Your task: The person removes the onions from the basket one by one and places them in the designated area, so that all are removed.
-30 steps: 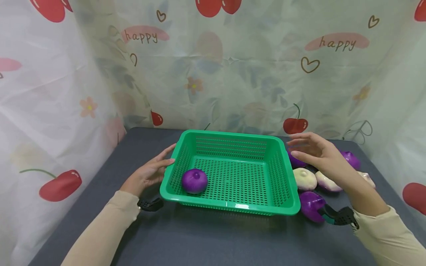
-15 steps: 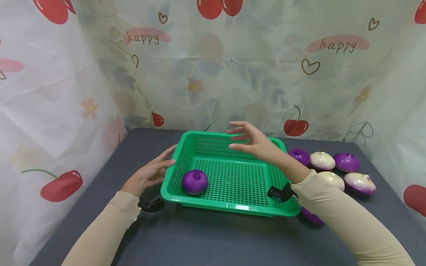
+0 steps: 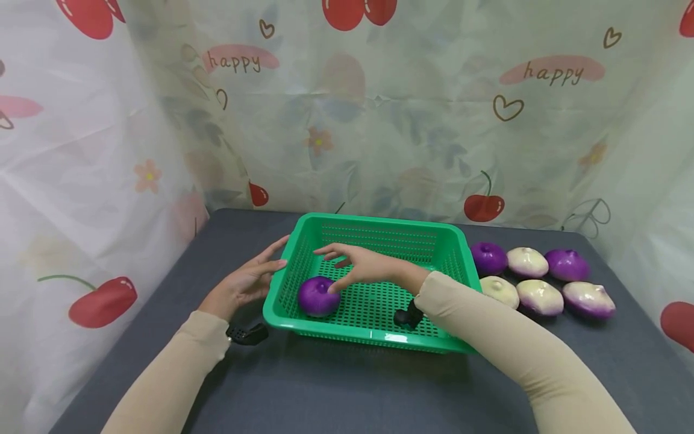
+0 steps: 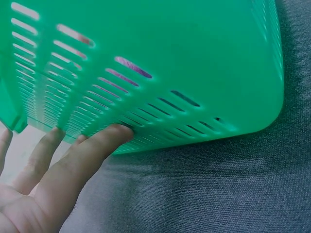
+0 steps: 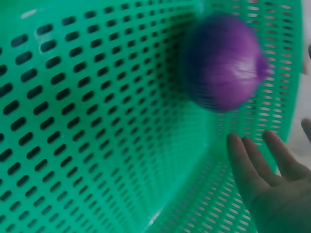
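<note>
A purple onion (image 3: 319,296) lies at the left end of a green plastic basket (image 3: 374,337) with slotted walls. My left hand (image 3: 244,283) holds the basket's left rim, its thumb on top. In the left wrist view, the fingers (image 4: 82,167) lie against the outer wall. My right hand (image 3: 360,265) hovers inside the basket, above and right of the onion, fingers extended and holding nothing. The right wrist view shows the onion (image 5: 223,63) apart from those fingertips (image 5: 234,141).
Right of the basket lie several more onions, among them a purple one (image 3: 489,259) and a white one tinged purple (image 3: 588,299). They stand on a dark grey tabletop (image 3: 347,395). A printed curtain (image 3: 379,138) surrounds the back and sides.
My right hand has swept left from over the onions at the right, across the basket, and down to the onion inside it. The left hand and basket have stayed put.
</note>
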`<state>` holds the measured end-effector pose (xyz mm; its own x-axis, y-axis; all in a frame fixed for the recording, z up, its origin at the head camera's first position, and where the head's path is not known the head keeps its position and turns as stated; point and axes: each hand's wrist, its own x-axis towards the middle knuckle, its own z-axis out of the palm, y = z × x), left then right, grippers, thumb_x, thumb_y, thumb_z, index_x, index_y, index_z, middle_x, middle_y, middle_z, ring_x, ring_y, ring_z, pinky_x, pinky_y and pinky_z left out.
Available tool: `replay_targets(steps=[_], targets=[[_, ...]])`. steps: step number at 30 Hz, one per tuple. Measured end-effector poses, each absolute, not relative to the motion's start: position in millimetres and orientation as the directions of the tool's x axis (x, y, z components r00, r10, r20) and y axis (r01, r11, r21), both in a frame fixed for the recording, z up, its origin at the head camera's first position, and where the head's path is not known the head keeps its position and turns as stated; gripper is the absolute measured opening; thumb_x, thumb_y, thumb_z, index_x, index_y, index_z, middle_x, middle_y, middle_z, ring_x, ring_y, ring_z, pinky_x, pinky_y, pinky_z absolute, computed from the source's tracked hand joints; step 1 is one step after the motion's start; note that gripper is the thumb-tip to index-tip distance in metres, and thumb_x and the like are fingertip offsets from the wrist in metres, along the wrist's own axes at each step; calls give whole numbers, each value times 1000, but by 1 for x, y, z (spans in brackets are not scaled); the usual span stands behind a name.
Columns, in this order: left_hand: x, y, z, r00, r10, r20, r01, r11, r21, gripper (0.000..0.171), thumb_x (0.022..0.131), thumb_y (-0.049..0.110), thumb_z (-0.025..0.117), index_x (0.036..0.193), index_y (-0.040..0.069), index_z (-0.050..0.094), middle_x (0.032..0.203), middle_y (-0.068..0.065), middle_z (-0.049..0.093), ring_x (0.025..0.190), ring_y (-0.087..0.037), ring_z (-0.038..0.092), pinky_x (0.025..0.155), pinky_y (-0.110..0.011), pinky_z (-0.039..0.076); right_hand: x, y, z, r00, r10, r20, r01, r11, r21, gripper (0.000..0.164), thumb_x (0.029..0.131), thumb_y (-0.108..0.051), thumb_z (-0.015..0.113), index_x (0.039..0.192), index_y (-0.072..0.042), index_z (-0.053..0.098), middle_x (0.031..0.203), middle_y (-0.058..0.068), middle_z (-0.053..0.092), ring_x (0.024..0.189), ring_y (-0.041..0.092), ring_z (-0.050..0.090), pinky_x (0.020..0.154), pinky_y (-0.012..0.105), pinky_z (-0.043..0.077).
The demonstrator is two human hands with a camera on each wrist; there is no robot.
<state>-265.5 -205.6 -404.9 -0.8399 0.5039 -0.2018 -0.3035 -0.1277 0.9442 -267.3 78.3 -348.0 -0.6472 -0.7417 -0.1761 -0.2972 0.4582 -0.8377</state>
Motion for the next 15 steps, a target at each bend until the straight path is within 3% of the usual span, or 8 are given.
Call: replay_targets(steps=[4, 7, 15], targets=[[-266, -206, -405, -839, 505, -202, -302, -123, 945, 69, 103, 15, 45, 156, 37, 6, 156, -22, 17, 118, -29, 55, 91, -53, 49, -271, 68, -358, -577, -777, -250, -315, 495, -810, 79, 82, -17, 78, 149, -19, 36, 154, 13, 30, 137, 40, 36, 100, 43, 46], [-265, -206, -405, -838, 508, -200, -300, -123, 946, 69, 104, 14, 44, 156, 37, 5, 156, -23, 16, 117, -28, 56, 91, -54, 49, -273, 61, -362, -542, -790, -286, -349, 521, -779, 81, 80, -16, 80, 149, -20, 37, 152, 12, 32, 136, 34, 37, 99, 39, 47], [-264, -206, -404, -828, 524, -197, -310, -136, 941, 69, 104, 11, 42, 156, 35, 3, 155, -25, 16, 114, -26, 58, 91, -53, 49, -271, 49, -372, -529, -780, -334, -386, 572, -723, 85, 75, -13, 84, 146, -25, 40, 143, 4, 41, 123, 22, 46, 91, 33, 49]])
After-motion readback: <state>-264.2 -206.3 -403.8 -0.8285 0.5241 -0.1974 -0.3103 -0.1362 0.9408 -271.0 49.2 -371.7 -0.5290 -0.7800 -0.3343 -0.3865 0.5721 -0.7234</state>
